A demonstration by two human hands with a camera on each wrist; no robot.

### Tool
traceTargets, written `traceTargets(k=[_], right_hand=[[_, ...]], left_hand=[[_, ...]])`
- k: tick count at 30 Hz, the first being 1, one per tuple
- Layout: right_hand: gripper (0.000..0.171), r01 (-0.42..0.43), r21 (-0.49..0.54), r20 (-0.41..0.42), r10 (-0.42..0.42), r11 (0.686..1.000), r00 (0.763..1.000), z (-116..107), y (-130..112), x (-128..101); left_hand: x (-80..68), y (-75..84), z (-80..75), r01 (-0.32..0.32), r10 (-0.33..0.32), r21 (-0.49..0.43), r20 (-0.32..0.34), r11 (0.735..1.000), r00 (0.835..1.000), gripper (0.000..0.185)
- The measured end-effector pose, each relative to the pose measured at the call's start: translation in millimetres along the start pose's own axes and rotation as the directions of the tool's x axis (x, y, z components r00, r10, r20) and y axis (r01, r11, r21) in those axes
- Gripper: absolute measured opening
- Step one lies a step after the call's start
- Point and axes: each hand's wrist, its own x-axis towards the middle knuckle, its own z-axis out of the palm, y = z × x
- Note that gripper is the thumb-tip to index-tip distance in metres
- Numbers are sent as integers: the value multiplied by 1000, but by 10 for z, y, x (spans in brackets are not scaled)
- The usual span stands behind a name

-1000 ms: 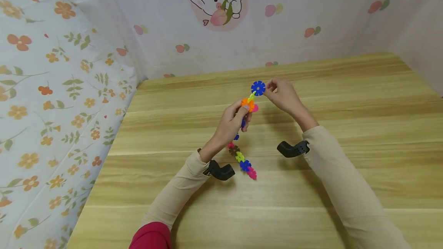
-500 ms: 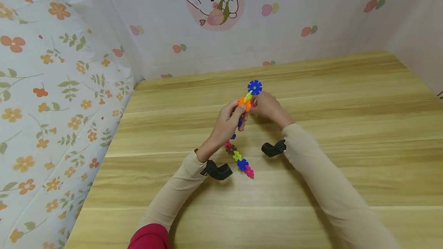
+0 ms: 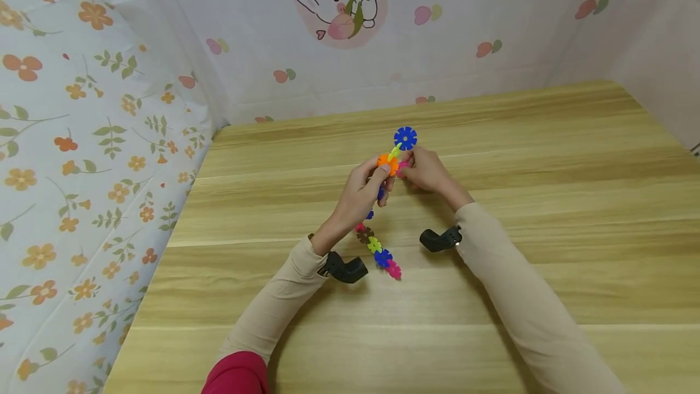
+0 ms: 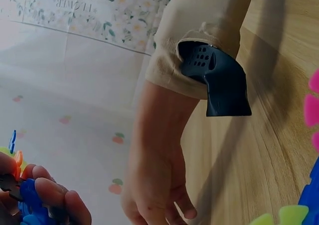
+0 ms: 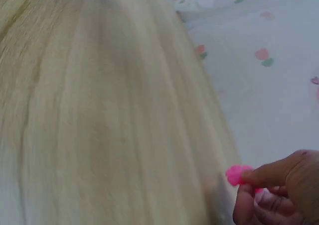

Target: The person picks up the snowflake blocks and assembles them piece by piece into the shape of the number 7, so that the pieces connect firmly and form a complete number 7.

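A chain of coloured snowflake-shaped plastic pieces (image 3: 377, 247) runs from a blue piece (image 3: 405, 138) at the top to a pink piece (image 3: 394, 270) lying on the wooden table (image 3: 547, 211). My left hand (image 3: 383, 178) grips the chain just under an orange piece (image 3: 387, 164) and holds its upper end off the table. My right hand (image 3: 409, 166) pinches a pink piece (image 3: 403, 167) beside the orange one. The right wrist view shows that pink piece (image 5: 238, 175) between my fingertips (image 5: 271, 175). In the left wrist view my left fingers (image 4: 47, 197) curl round blue pieces (image 4: 27, 197).
Black camera mounts sit on both wrists (image 3: 343, 269) (image 3: 440, 239). Patterned sheets (image 3: 98, 138) wall the table on the left and at the back (image 3: 437, 35). Bare wood lies to the right and in front of the arms.
My right hand left the blue top piece and came down to the pink piece beside the orange one. The left hand kept its hold on the chain.
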Motion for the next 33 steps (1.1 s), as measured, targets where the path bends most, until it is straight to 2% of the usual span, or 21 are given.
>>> traceTargets(k=[5, 8, 11, 14, 16, 22, 28, 33], right_hand=[[23, 33, 142, -57, -26, 989, 998, -167, 26, -106], [21, 53, 267, -86, -31, 962, 996, -326, 28, -200], [21, 93, 316, -123, -57, 944, 991, -516, -42, -301], [23, 164, 319, -167, -115, 933, 979, -706, -172, -420], [23, 220, 337, -198, -160, 915, 967, -805, -264, -504], [19, 333, 389, -256, -246, 859, 935, -944, -480, -690], [16, 416, 343, -254, -343, 842, 904, -953, -589, -763], [16, 453, 293, -264, -384, 842, 885, -950, -624, -816]], left_hand=[[-4, 3, -6, 0, 0, 1, 15, 1000, 1000, 24], [-9, 5, -15, 8, -8, 4, 21, 1000, 1000, 24], [4, -48, -38, 12, -12, 2, 25, 1000, 1000, 23], [32, -141, -62, 19, -20, 12, 34, 1000, 999, 24], [51, -212, -74, 28, -29, 19, 40, 999, 999, 26], [61, -246, -69, 22, -23, 34, 36, 999, 999, 28], [67, -222, -49, 13, -14, 33, 49, 999, 999, 26], [50, -221, -37, 26, -28, 31, 65, 999, 997, 27]])
